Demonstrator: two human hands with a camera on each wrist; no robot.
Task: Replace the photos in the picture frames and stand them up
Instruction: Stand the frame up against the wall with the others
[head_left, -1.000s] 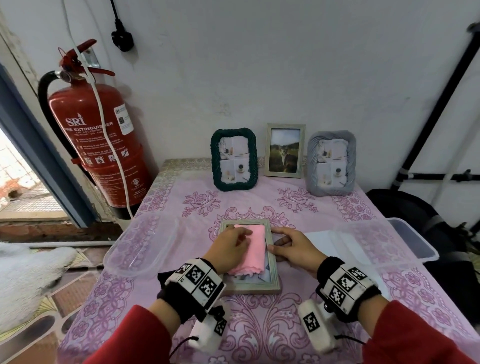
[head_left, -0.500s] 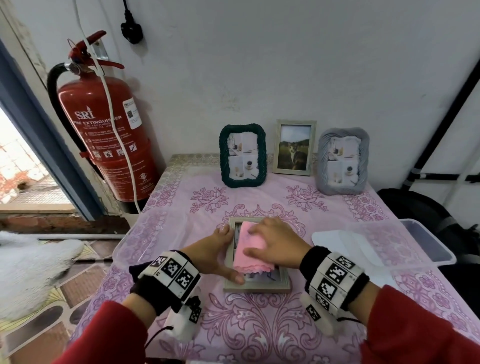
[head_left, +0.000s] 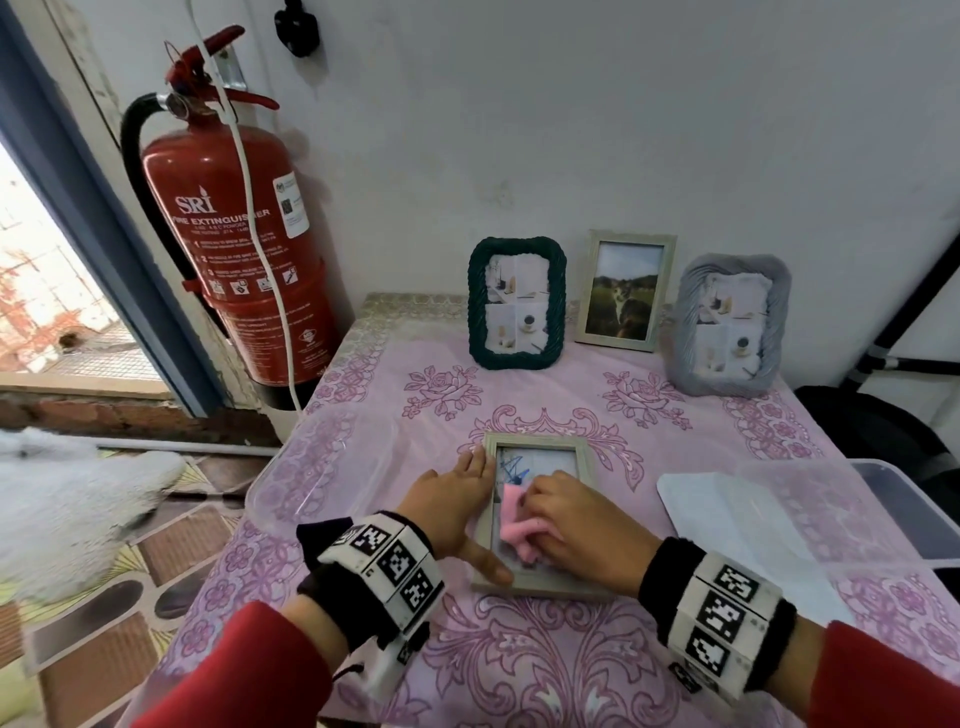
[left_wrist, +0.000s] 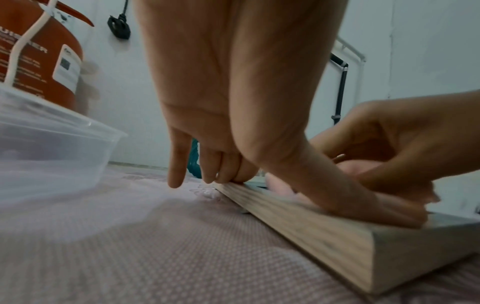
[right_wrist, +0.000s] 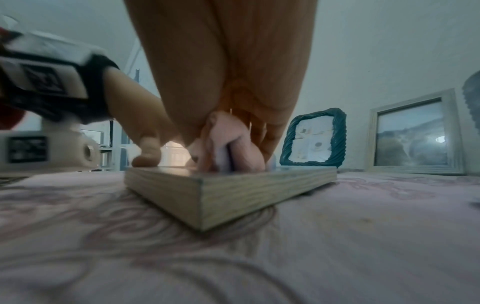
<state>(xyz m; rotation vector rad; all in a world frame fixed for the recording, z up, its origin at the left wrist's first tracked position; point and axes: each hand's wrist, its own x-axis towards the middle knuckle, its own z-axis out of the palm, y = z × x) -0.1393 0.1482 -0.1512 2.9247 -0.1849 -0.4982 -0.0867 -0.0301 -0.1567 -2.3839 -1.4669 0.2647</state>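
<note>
A pale wooden picture frame (head_left: 535, 442) lies flat, glass up, in the middle of the pink tablecloth. My right hand (head_left: 571, 525) grips a bunched pink cloth (head_left: 517, 525) and presses it on the glass near the frame's left side. My left hand (head_left: 452, 512) lies flat along the frame's left rail (left_wrist: 298, 224), fingers straight and thumb across the near corner. In the right wrist view the cloth (right_wrist: 223, 144) is balled between my curled fingers on the frame (right_wrist: 228, 193). At the back stand a green frame (head_left: 517, 304), a wooden frame (head_left: 626, 291) and a grey frame (head_left: 730, 325).
A clear plastic tub (head_left: 322, 462) sits left of the frame, and another clear tub (head_left: 852, 514) with a white lid (head_left: 711, 509) sits at the right. A red fire extinguisher (head_left: 234, 234) hangs on the wall beyond the table's left rear corner.
The cloth went from my left hand to my right hand. It was spread flat over the glass and is now bunched lower down. My left hand moved to the frame's left rail.
</note>
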